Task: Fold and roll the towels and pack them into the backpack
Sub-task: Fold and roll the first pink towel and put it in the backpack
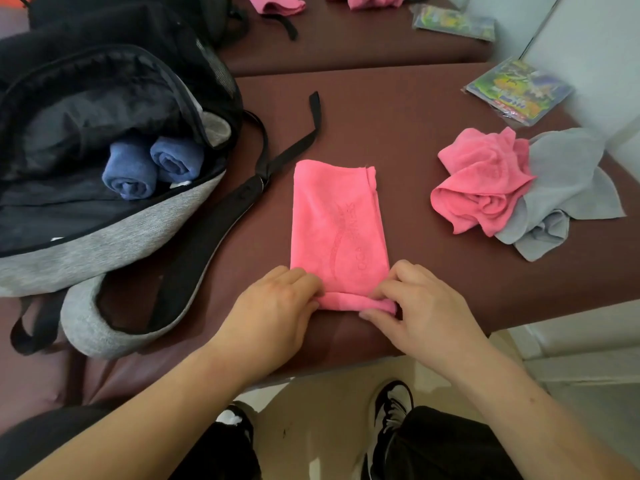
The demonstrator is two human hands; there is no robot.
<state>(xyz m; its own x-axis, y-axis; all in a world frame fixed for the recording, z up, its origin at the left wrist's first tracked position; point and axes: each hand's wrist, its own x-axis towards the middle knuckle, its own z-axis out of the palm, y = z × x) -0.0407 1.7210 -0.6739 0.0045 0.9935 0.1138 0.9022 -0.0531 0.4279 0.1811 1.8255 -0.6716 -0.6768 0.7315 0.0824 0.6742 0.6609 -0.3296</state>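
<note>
Folded pink towel (339,220) beside the backpack (104,244) is pinched at its started roll by curled fingers of left hand (273,313) and right hand (426,313); skew is risked by uneven pressure.

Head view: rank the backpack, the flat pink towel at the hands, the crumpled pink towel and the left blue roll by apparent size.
1. backpack
2. flat pink towel
3. crumpled pink towel, close behind; it is bunched, so this ranking is unsure
4. left blue roll, clearly smallest

Open table (398,109) runs toward the far edge; the backpack (104,237) blocks the left side, crumpled towels (491,181) the right edge.
</note>
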